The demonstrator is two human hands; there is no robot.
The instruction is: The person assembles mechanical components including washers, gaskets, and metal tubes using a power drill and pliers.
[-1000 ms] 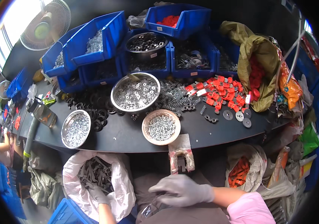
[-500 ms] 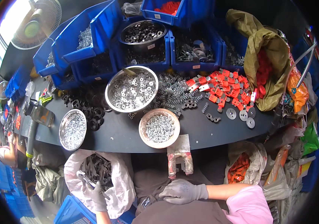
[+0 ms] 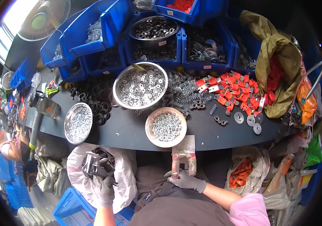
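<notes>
My left hand (image 3: pixel 104 191), in a grey glove, is closed on dark metal parts (image 3: pixel 92 165) at the mouth of a white sack (image 3: pixel 74 169). The exact shape of these parts is hard to make out. My right hand (image 3: pixel 188 182), also gloved in grey, is at the lower end of a worn U-shaped metal fixture (image 3: pixel 184 145) that juts from the table edge. Its fingers are curled and partly behind the fixture's leg, and whatever they hold is hidden. Just above the fixture, a pinkish bowl (image 3: pixel 151 140) of small metal nuts rests on the table.
Steel bowls of small parts (image 3: pixel 118 96) (image 3: pixel 67 130), springs (image 3: pixel 181 94) and red clips (image 3: pixel 236 90) lie on the dark table (image 3: pixel 131 137). Blue bins (image 3: pixel 89 47) line the back. An orange-filled sack (image 3: pixel 257 180) stands right; a person (image 3: pixel 12 150) sits far left.
The silver tool-like piece above my left hand no longer shows; dark metal parts are there instead. My right hand has moved up and right from my lap to the fixture. The view has shifted slightly.
</notes>
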